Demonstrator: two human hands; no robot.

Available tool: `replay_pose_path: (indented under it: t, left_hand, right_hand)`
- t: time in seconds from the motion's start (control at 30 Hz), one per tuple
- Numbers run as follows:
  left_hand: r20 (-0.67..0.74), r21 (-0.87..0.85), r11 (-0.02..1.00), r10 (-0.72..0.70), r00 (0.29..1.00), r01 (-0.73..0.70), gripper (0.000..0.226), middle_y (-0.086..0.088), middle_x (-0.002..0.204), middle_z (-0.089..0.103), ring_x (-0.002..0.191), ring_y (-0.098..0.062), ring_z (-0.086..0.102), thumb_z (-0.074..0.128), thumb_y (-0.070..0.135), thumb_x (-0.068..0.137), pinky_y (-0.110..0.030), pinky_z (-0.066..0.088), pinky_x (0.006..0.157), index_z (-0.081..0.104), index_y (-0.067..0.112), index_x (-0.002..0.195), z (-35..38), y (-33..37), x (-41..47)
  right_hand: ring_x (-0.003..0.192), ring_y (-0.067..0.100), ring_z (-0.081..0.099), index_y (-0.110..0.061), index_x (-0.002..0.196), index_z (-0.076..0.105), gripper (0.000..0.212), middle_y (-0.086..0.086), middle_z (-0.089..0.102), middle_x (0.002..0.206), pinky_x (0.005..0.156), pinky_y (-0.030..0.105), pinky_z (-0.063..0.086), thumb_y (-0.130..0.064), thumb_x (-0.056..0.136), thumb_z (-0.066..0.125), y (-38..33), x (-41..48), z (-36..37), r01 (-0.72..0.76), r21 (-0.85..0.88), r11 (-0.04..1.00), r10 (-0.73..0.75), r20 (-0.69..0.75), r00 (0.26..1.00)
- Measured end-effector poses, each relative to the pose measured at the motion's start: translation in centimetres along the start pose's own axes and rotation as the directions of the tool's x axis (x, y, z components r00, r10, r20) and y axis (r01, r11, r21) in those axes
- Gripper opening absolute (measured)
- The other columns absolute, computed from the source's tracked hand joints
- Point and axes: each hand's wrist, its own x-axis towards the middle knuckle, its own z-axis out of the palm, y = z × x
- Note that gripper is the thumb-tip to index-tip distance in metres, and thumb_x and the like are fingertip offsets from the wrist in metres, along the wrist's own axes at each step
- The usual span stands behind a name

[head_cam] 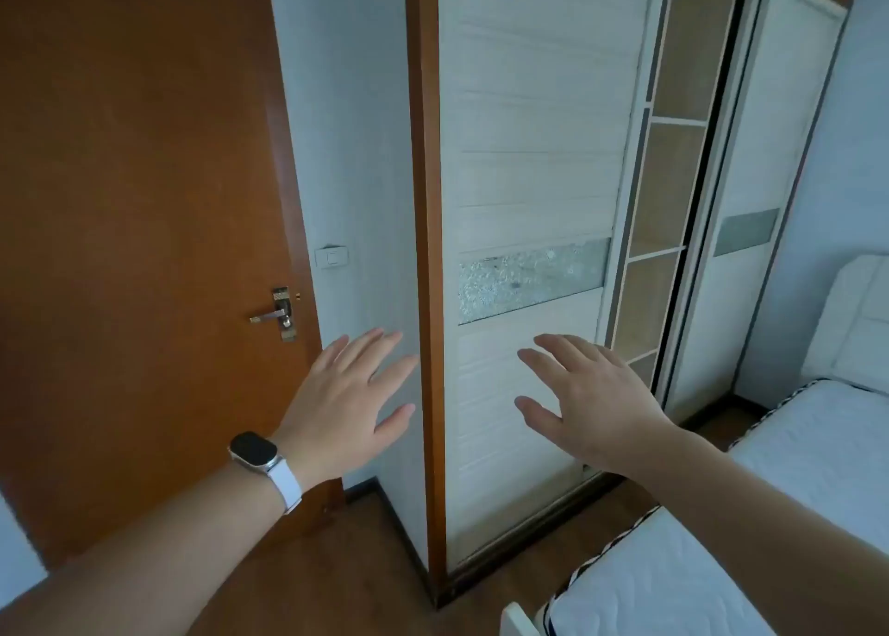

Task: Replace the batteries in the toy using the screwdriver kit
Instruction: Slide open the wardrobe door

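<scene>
Empty and spread, our left hand (351,395) at 7 o'clock and right hand (594,397) at 5 o'clock reach with straight fingers toward the white wardrobe door (519,154) at 12. Neither toy nor screwdriver kit is in view, so we cannot tell which hand is nearer. We judge that finding them comes first.

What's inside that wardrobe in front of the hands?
Only a narrow dark gap shows between the sliding doors of the wardrobe; nothing inside can be made out. The white door and frosted panels cover the rest.
</scene>
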Motion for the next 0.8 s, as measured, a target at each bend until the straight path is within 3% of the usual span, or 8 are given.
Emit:
replay_pose_path:
  t: [0.17,0.4,0.5,0.8]
  left_hand:
    - [-0.018,-0.052,0.999,-0.011,1.0,0.01,0.052,-0.011,0.147,0.056,0.138,-0.033,0.051,0.053,0.049,0.094,-0.054,0.037,0.111,0.064,0.019,0.135,3.8,-6.5,1.4]
    - [-0.067,-0.051,0.998,0.029,0.997,-0.032,0.051,-0.009,0.146,0.057,0.138,-0.032,0.051,0.052,0.049,0.094,-0.049,0.033,0.112,0.064,0.02,0.134,9.3,-16.0,4.0]
    - [-0.043,-0.084,0.996,0.027,0.999,-0.03,0.053,-0.01,0.146,0.057,0.138,-0.032,0.05,0.044,0.049,0.096,-0.05,0.037,0.112,0.064,0.019,0.135,11.1,-18.3,4.8]
    - [-0.025,-0.147,0.989,0.013,1.0,-0.017,0.055,-0.011,0.144,0.058,0.136,-0.033,0.053,0.044,0.052,0.096,-0.052,0.041,0.109,0.064,0.018,0.135,15.5,-22.3,6.8]
  right_hand:
    - [0.142,0.021,0.032,-0.027,0.148,0.035,0.07,-0.001,0.036,0.155,0.116,0.038,0.026,-0.065,0.091,0.018,-3.3,7.2,2.4,-0.012,-0.019,1.0,0.012,0.021,1.0]
    - [0.141,0.02,0.034,-0.029,0.146,0.036,0.072,-0.003,0.039,0.153,0.114,0.038,0.029,-0.066,0.089,0.013,-7.9,15.6,4.8,-0.066,-0.025,0.997,0.066,-0.011,0.998]
    - [0.14,0.021,0.036,-0.028,0.146,0.038,0.073,-0.003,0.041,0.152,0.114,0.039,0.029,-0.067,0.089,0.014,-8.4,17.6,5.5,-0.101,-0.032,0.994,0.101,-0.011,0.995]
    - [0.142,0.02,0.032,-0.03,0.148,0.031,0.074,-0.003,0.035,0.155,0.115,0.04,0.026,-0.067,0.088,0.01,-8.9,21.8,7.5,-0.109,-0.073,0.991,0.113,0.061,0.992]
